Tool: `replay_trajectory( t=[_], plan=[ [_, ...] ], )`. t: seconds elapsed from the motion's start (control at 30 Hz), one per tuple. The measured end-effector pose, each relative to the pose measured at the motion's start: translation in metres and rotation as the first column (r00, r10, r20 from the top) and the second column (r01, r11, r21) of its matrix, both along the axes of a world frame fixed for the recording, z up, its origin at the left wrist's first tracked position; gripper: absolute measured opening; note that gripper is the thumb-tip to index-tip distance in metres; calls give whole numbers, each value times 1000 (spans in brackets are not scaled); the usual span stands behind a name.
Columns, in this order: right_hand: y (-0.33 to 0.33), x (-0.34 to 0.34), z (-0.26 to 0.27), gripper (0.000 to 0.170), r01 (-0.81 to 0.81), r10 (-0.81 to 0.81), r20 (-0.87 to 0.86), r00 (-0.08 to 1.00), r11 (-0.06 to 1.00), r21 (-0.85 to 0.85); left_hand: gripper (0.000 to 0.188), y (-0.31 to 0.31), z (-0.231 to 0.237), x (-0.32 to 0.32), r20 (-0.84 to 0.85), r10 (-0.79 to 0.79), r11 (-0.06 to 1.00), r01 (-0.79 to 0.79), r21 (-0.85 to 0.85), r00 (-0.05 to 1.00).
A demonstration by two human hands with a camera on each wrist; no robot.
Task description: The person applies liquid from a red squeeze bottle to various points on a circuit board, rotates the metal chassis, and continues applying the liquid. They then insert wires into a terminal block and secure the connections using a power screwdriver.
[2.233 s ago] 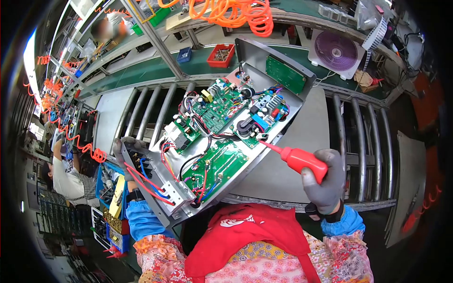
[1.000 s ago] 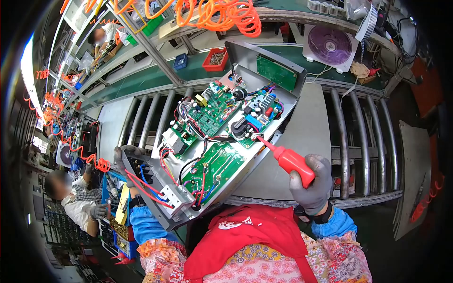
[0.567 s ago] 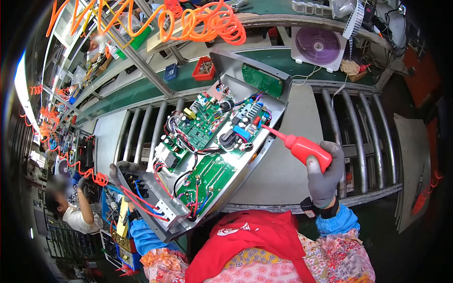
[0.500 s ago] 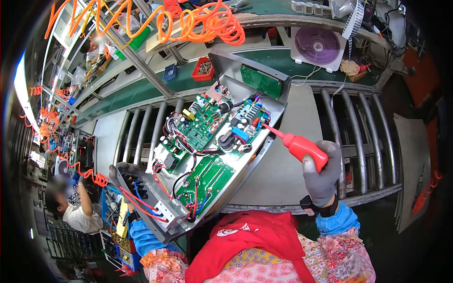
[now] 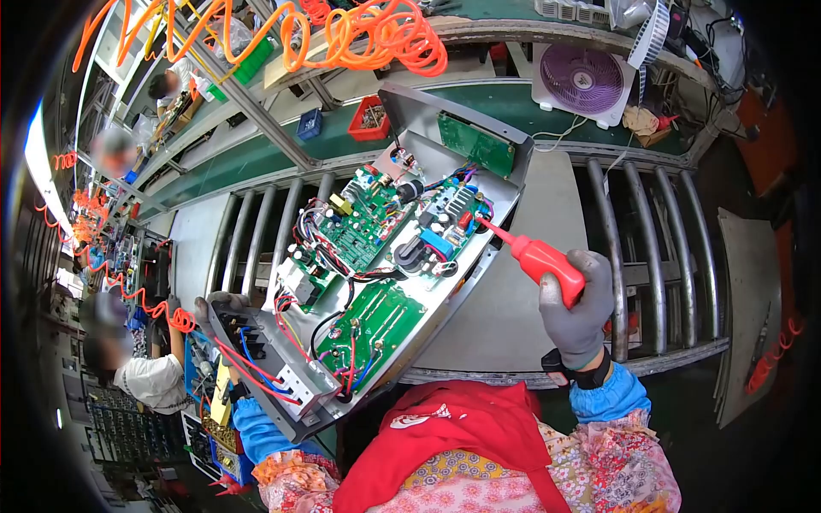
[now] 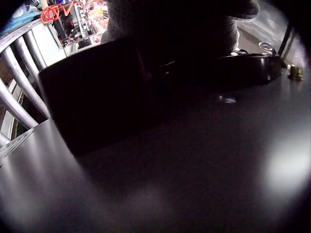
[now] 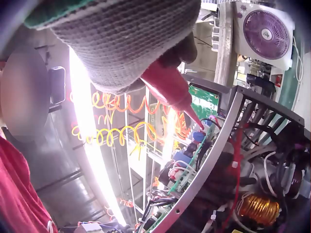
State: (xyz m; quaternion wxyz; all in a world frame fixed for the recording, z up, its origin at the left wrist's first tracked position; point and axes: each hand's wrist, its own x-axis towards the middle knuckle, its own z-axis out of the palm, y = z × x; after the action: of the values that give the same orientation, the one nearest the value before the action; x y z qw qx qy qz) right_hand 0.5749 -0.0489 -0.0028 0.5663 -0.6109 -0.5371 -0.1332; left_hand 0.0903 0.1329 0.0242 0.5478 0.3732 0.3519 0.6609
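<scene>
A grey metal housing (image 5: 440,318) lies tilted over the rollers, its green circuit boards (image 5: 363,222) and wires exposed. The gloved left hand (image 5: 224,309) grips the housing's left end, its fingers curled over the edge and partly hidden behind the panel. In the gloved right hand (image 5: 580,309) is a red squeeze bottle (image 5: 547,263), also seen in the right wrist view as a red bottle (image 7: 170,87). Its thin nozzle points at the right edge of the upper right board, beside a small red component (image 5: 465,220). Whether the tip touches the board I cannot tell.
Metal rollers (image 5: 654,256) run on both sides of a grey plate (image 5: 530,299). Beyond lie a red bin (image 5: 369,120), a blue bin (image 5: 310,125) and a purple fan (image 5: 583,79). Orange coiled hoses (image 5: 376,38) hang above. Another person (image 5: 154,380) is at the left.
The bottle's nozzle has shifted from the black coil up along the board's right edge to near the red component. The left hand keeps its grip, and the person at the left has moved an arm.
</scene>
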Motion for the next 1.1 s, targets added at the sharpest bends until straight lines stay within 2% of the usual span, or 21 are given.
replay_trajectory(
  t=[0.33, 0.43, 0.53, 0.6, 0.63, 0.7, 0.73, 0.83, 0.87, 0.9, 0.97, 1.0, 1.1],
  plan=[
    [2, 1, -9, 39, 11, -11, -26, 1000, 1000, -8, 48, 1, -1, 5, 45, 27, 1000, -27, -9, 999],
    [0, 2, -12, 39, -13, 9, -101, 995, 999, -44, 48, -4, 2, 7, 71, 50, 999, -49, -20, 996],
    [-1, 0, -16, 35, -36, 20, -335, 942, 998, -42, 47, -8, 4, 14, 119, 78, 997, -74, -35, 990],
    [-1, -4, -12, 34, -55, 2, -546, 838, 995, -80, 47, -12, 8, 21, 165, 101, 994, -95, -45, 981],
    [-1, -4, -11, 35, -53, -9, -567, 824, 994, -94, 44, -16, 13, 24, 111, 78, 996, -72, -60, 991],
    [0, 3, -13, 38, -55, -30, -607, 794, 991, -121, 44, -13, 11, 20, 81, 140, 989, -137, -48, 987],
    [0, 4, -15, 40, -61, -13, -596, 803, 993, -104, 44, -9, 8, 18, 58, 59, 998, -60, 4, 997],
    [6, 2, -3, 41, -48, -9, -581, 814, 995, -83, 50, -7, 5, 15, -62, 128, 991, -124, 57, 990],
    [7, 2, -2, 42, -44, -9, -566, 824, 996, -81, 53, -6, 1, 10, -21, 133, 991, -133, 5, 991],
    [9, 2, -1, 42, -57, 19, -531, 847, 997, -56, 53, -6, 1, 15, -28, 193, 980, -192, 45, 981],
    [14, 3, 2, 43, -74, 65, -453, 889, 997, -2, 52, -1, -4, 5, -43, 161, 987, -162, -13, 986],
    [17, 2, 4, 43, -80, 81, -467, 880, 997, 23, 48, -2, -3, 4, -40, 136, 991, -136, 4, 990],
    [29, 2, 23, 44, -67, 72, -367, 927, 997, 26, 45, 0, -4, 8, 24, 123, 989, -124, 74, 992]
  ],
)
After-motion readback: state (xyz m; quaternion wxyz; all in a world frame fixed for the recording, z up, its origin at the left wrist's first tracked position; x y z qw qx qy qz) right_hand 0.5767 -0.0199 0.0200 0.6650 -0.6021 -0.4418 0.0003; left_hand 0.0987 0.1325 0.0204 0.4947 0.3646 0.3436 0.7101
